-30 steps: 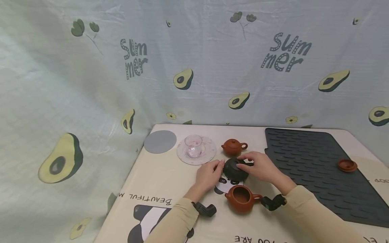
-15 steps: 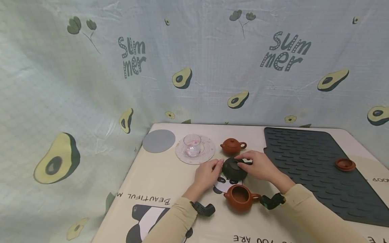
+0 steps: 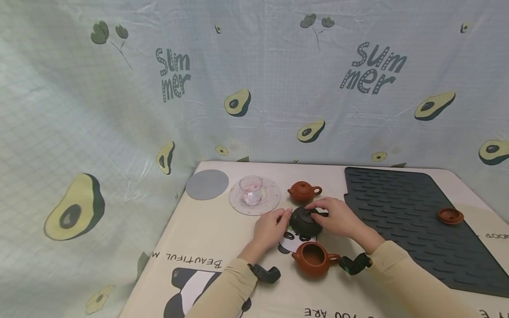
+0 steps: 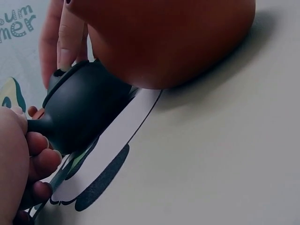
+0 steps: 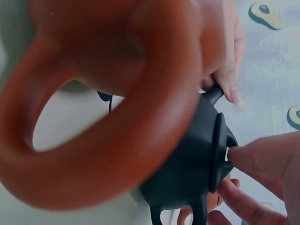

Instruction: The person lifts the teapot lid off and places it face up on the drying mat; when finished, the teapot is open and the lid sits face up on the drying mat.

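A black teapot (image 3: 304,225) stands between my two hands over the printed panda face. My left hand (image 3: 270,227) pinches its spout (image 4: 41,125) between thumb and fingers. From the other side, my right hand (image 3: 338,216) holds the bridge-shaped knob of its lid (image 5: 218,152), which sits at the pot's rim. Nearer to me is a reddish-brown teapot (image 3: 312,270) without a lid, its mouth facing up. That pot fills much of both wrist views and covers part of the black one. Behind the black pot stands a second reddish-brown teapot (image 3: 303,192), lid on.
On the right lies a dark ridged mat (image 3: 389,198) bearing a small reddish-brown lid (image 3: 450,216). A clear glass cup (image 3: 251,187) stands on a round patterned coaster (image 3: 237,204) at the back left, beside a grey disc (image 3: 207,184). A printed curtain hangs behind the table.
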